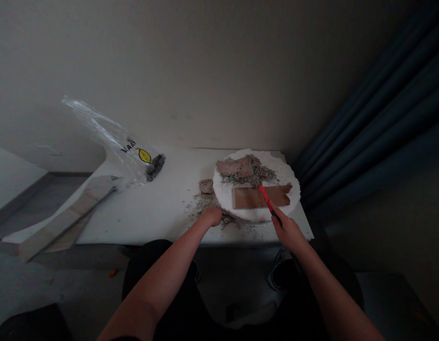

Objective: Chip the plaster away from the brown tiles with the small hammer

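My right hand (287, 229) is wrapped round the black grip of a tool with a red shaft (265, 196). The tool's head lies among grey crumbs, and its shape is hard to make out. Under it is a rough-edged round white slab (224, 199). On this slab lie a cracked brownish piece (235, 167) with green bits, loose rubble (267, 174) and a flat brown cardboard piece (248, 198). My left hand (214, 216) is closed at the slab's near left edge; what its fingers hold, if anything, is hidden.
A white table (162, 208) carries it all. Crumbs and a brownish chunk (205, 186) lie left of the slab. A clear plastic bag (116, 147) with dark material stands farther left, near long flat strips (70, 218). A dark curtain (376, 104) hangs at right.
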